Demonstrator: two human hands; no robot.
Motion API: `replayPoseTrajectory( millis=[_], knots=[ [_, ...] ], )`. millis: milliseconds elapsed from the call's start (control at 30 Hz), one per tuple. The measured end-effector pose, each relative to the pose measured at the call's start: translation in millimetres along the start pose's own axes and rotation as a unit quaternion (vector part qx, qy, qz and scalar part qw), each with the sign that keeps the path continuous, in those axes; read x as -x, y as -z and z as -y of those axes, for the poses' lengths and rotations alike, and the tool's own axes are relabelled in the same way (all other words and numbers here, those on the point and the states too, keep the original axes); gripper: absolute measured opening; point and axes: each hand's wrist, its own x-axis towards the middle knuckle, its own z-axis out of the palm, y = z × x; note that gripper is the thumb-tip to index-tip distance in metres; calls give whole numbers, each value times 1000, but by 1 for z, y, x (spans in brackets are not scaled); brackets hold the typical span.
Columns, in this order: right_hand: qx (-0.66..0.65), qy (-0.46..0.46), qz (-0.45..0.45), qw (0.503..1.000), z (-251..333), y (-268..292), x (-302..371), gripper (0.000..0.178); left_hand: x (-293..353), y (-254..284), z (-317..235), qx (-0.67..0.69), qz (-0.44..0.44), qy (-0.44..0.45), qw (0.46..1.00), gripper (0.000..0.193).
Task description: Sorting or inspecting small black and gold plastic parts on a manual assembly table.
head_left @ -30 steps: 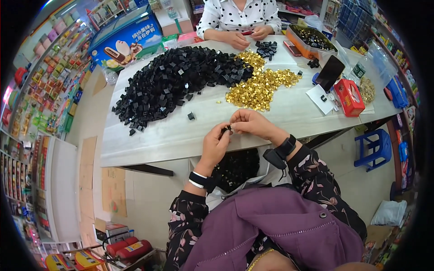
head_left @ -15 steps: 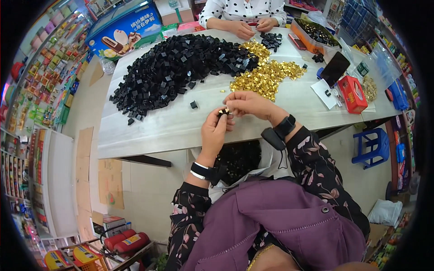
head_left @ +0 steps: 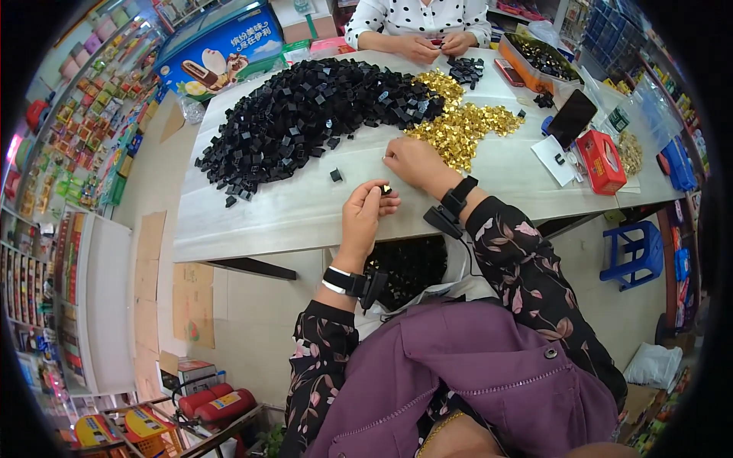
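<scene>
My left hand point(head_left: 362, 217) is raised over the near side of the table. Its thumb and fingers pinch a small black plastic piece point(head_left: 383, 191) with a bit of gold showing on it. My right hand point(head_left: 416, 162) rests low at the table, just this side of the gold pieces point(head_left: 466, 131). Its fingertips are drawn together, and what lies between them is hidden. Farther left spreads a big heap of black plastic pieces point(head_left: 286, 114). One loose black piece point(head_left: 336, 175) lies between that heap and my left hand.
Across the table point(head_left: 252, 221), another person's hands point(head_left: 431, 47) work beside a small black pile point(head_left: 466, 71). At right stand an orange tub point(head_left: 565, 82), a phone point(head_left: 573, 117) and a red box point(head_left: 601, 162). A sack of black pieces point(head_left: 416, 267) sits below the near edge.
My right hand has left the piece in my left hand and moved forward, down toward the table. My left hand keeps its pinch. The whole view has shifted slightly.
</scene>
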Motion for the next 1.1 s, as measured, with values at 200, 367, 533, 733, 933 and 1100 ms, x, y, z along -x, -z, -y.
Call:
replayPoseTrajectory(
  millis=[200, 367, 533, 733, 933, 1100],
  knots=[
    [-86, -30, 58, 994, 8, 20, 20, 20, -1, 11, -13, -27, -47, 47, 997, 26],
    [-313, -183, 123, 924, 2, 33, 51, 16, -27, 53, -49, -133, -115, 41, 984, 27],
    [-347, -129, 51, 928, 15, 32, 68, 14, -54, 68, -53, -686, -121, -30, 717, 29],
    [-282, -35, -6, 959, 15, 31, 80, 14, -59, 37, -52, -759, 10, -34, 650, 27],
    [-293, -40, -16, 955, 16, 32, 82, 13, -37, 9, -46, -692, 56, -66, 716, 27],
    [-355, -90, 9, 930, 12, 34, 84, 15, -23, -1, -40, -532, 21, -24, 846, 20]
  ],
)
